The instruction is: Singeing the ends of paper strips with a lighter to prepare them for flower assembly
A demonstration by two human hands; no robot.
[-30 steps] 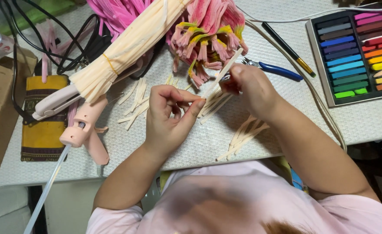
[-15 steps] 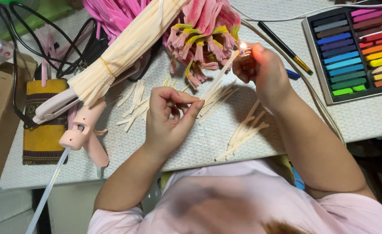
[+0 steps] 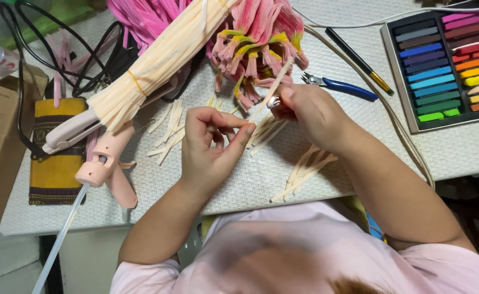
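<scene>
Pink glue gun (image 3: 106, 169) lying far left. Left hand (image 3: 209, 147) pinching one end of a thin cream strip (image 3: 269, 92), right hand (image 3: 310, 111) squeezing a small lighter (image 3: 273, 102) beside it. Could burn fingertips or scorch nearby pink paper flowers (image 3: 261, 32).

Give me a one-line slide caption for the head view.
Both hands work a cream strip over the mat: right hand grips it, left hand pinches below, glue gun and pastels alongside.

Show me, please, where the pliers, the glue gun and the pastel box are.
Pliers (image 3: 344, 86), head view, on the blue handle.
Glue gun (image 3: 109, 166), head view, on the pink body.
Pastel box (image 3: 400, 76), head view, on its grey left rim.
</scene>
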